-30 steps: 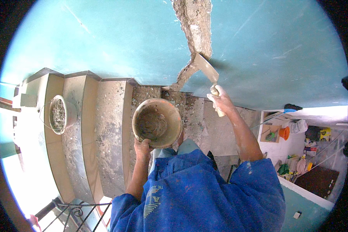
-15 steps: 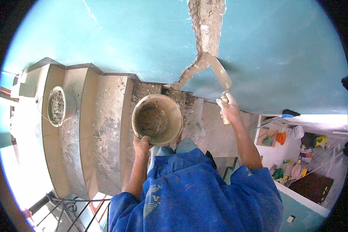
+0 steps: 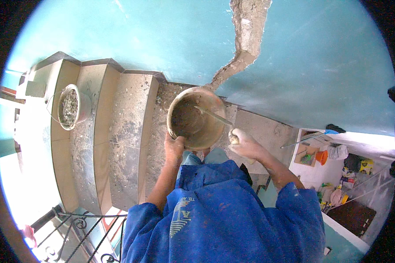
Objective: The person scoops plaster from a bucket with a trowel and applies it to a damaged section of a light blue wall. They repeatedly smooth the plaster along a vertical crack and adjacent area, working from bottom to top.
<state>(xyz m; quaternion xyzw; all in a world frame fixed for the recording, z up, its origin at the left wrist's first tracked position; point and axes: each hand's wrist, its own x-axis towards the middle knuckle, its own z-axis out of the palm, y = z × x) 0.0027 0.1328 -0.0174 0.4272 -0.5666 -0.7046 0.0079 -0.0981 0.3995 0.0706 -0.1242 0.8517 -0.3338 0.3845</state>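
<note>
My left hand (image 3: pixel 174 147) grips the near left rim of a round, mortar-smeared bowl (image 3: pixel 214 98), tilted toward me above the steps. Wet grey-brown mortar (image 3: pixel 186 117) coats its inside. In my right hand (image 3: pixel 243 143) is the handle of a trowel (image 3: pixel 217 116), and its blade reaches over the right rim into the bowl. Pale mortar covers the fingers of that hand. Beyond the bowl, a rough grey channel (image 3: pixel 245 44) runs down the blue wall (image 3: pixel 175 39) and bends left toward the stairs.
A bucket of rubble (image 3: pixel 70 107) stands on the dusty stairs (image 3: pixel 129 114) at left. A black metal railing (image 3: pixel 87 215) is at lower left. Down at the right are an orange container (image 3: pixel 321 157), several scattered items and a dark mat (image 3: pixel 353 214).
My right hand has brought the trowel away from the wall channel, down and left into the bowl. The bowl has shifted up and right in view, as has the wall channel.
</note>
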